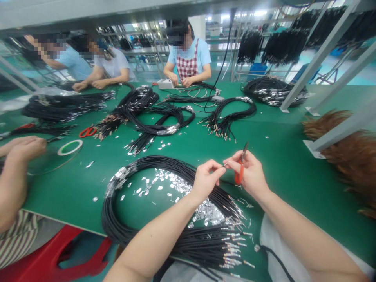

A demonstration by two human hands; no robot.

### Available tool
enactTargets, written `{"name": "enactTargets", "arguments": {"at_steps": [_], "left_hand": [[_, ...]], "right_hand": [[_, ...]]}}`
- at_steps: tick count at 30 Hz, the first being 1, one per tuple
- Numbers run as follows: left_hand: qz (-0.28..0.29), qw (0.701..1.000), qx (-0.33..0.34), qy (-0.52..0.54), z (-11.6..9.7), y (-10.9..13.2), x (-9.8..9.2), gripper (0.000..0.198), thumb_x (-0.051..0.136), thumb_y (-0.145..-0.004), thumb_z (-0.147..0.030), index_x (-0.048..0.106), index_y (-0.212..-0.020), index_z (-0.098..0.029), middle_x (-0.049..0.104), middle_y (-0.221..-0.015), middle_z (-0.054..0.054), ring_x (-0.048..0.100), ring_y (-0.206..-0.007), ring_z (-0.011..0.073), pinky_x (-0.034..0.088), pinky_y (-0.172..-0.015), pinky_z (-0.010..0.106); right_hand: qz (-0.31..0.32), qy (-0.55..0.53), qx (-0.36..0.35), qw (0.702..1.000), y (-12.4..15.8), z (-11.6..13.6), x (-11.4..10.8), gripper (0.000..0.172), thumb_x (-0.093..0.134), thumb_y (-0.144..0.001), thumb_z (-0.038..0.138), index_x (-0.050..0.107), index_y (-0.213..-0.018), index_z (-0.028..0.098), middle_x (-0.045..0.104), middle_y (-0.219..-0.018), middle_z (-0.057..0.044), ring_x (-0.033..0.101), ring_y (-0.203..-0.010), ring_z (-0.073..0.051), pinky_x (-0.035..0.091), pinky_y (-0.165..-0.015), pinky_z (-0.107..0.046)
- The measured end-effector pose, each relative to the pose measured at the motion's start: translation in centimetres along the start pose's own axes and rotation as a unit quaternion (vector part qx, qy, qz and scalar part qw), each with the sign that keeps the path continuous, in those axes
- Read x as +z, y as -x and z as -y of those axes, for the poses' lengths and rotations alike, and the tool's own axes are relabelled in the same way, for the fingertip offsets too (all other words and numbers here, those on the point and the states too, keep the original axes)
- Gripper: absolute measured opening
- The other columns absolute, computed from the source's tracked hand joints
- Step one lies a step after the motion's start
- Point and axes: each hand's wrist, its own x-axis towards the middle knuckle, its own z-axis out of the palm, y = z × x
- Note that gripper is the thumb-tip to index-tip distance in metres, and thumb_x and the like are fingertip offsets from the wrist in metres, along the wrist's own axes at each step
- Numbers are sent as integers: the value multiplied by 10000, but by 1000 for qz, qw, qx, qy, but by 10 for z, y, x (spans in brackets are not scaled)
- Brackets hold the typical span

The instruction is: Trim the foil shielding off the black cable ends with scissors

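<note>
Black cable lies looped in a thick coil [113, 219] on the green bench [288, 156], right before the person, its loose ends [232, 250] fanned toward the right arm, probably so single ones can be picked out easily. Silvery scraps [208, 211] litter the space inside the loop. Above the coil's right side, the left hand [208, 178] is closed, thumb and forefinger pinching a thin cable end [225, 165], with the tip poking out toward the other hand. I'd say that steadies it. The right hand [249, 170] is partly curled, grasping orange-handled scissors [239, 175] against the fingers, blades pointing up and away; thumb and fingertip meet at the cable's tip. Keeping the scissors tucked there seems a way to leave those fingertips free. Whether they're pressing or merely touching the tip, I can't tell.
</note>
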Motion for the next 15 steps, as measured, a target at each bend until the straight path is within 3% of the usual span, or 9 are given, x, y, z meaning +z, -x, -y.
{"name": "enactTargets", "arguments": {"at_steps": [7,15], "left_hand": [[-74,990,64,-100,-1,1,4,218,663,-663,-206,480,-554,-164,456,-594,-48,444,-545,76,374,-537,215],[-55,995,13,-82,0,-1,5,251,674,-643,-220,445,-557,-164,429,-527,-70,433,-447,56,345,-470,204]], "right_hand": [[-15,95,-50,994,7,5,4,191,717,-693,291,559,-756,205,666,-751,-14,623,-692,-152,509,-694,-320],[-18,102,-45,994,5,6,4,193,715,-681,252,534,-726,203,647,-713,7,602,-651,-133,487,-660,-292]]}}
